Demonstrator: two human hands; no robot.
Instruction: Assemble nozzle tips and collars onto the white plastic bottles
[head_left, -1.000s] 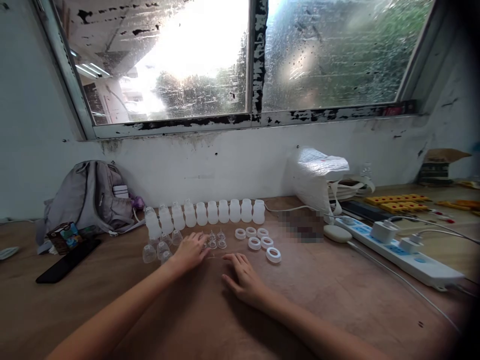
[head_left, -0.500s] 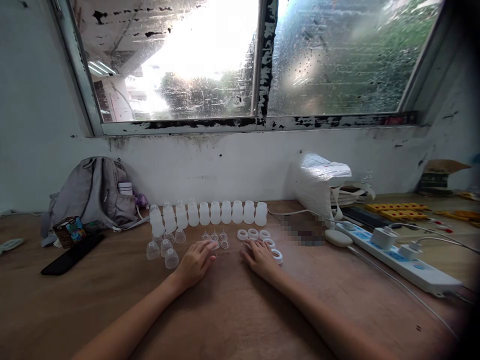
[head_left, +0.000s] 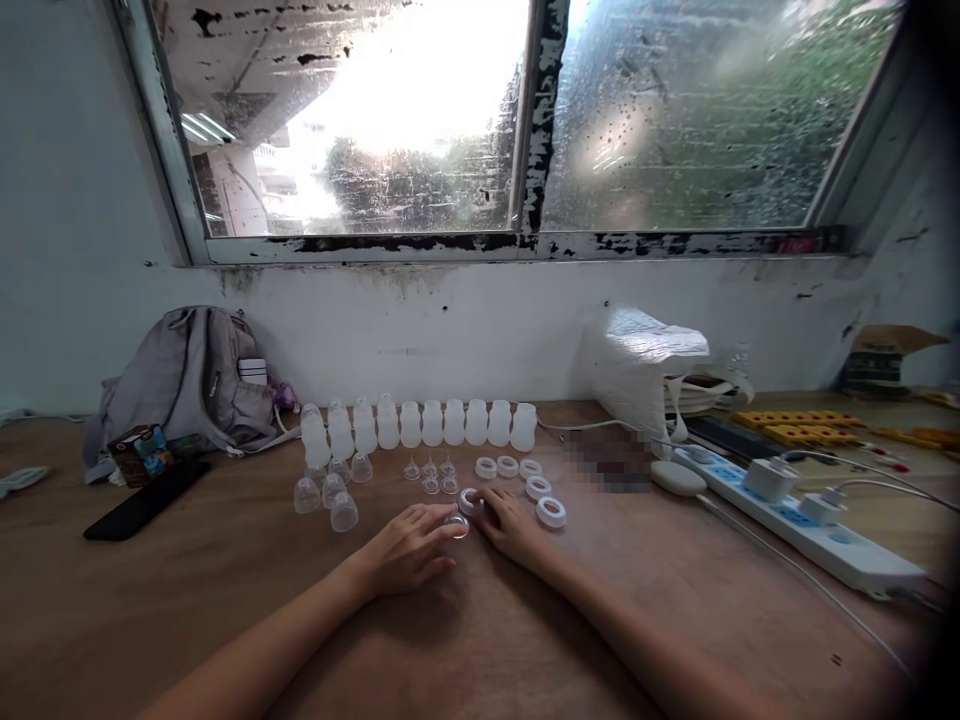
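My left hand (head_left: 409,550) is closed on a clear bottle nipple (head_left: 458,525), pinched at its fingertips just above the table. Close beside it, my right hand (head_left: 514,525) grips a white collar ring (head_left: 469,502) with its fingers. Several more white rings (head_left: 551,513) lie behind and to the right of that hand. Beyond my left hand, several clear nipples (head_left: 430,483) sit in a small group. Clear dome caps (head_left: 344,512) stand to the left. Along the back runs a row of frosted baby bottles (head_left: 454,422), those at the left end topped with clear caps.
A grey backpack (head_left: 191,380), a small box (head_left: 142,455) and a black phone-like slab (head_left: 150,500) are at the left. To the right lie a power strip (head_left: 847,555) with plugs and cables, a white round-edged device (head_left: 677,478) and a white bag (head_left: 630,370). A wall with a window rises behind.
My left hand has drawn one nipple out of its group, toward the right. My right hand has brought one ring nearer and leftward, so the two parts are close together.
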